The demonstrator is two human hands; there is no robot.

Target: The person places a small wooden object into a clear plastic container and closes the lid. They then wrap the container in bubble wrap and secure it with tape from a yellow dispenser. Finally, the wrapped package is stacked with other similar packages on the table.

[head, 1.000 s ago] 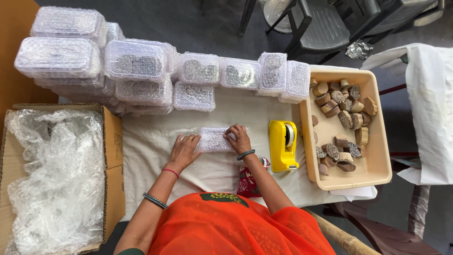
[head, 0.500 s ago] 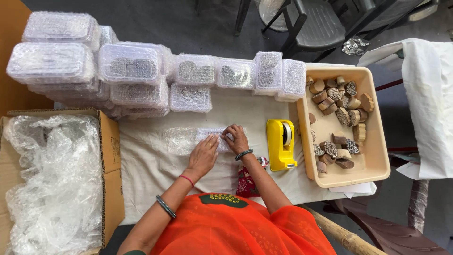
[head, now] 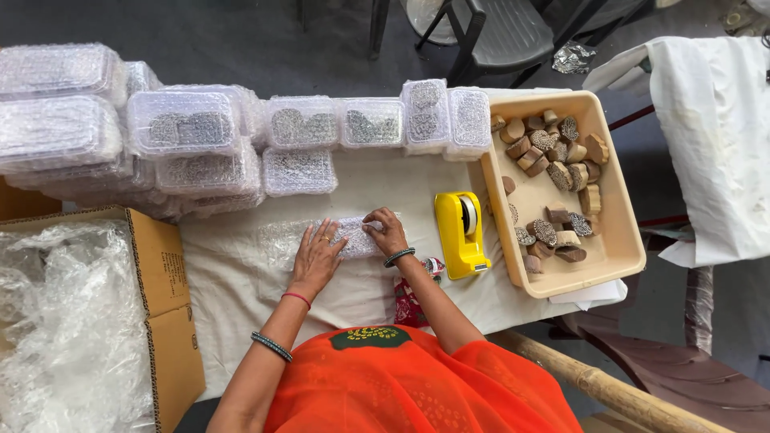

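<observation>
Head view: bubble-wrapped bundle [head: 353, 237] lies flat under both hands' open-fingered grip

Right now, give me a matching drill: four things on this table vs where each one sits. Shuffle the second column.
Things:
1. tape dispenser
2. wooden blocks
3. cardboard box
4. bubble wrap bundle

Places:
A. under both hands, left hand and right hand
B. at the table's left end, filled with loose bubble wrap
C. inside the beige tray
D. between the right hand and the tray

Pairs: 1-D, 2-C, 3-B, 4-A
</observation>
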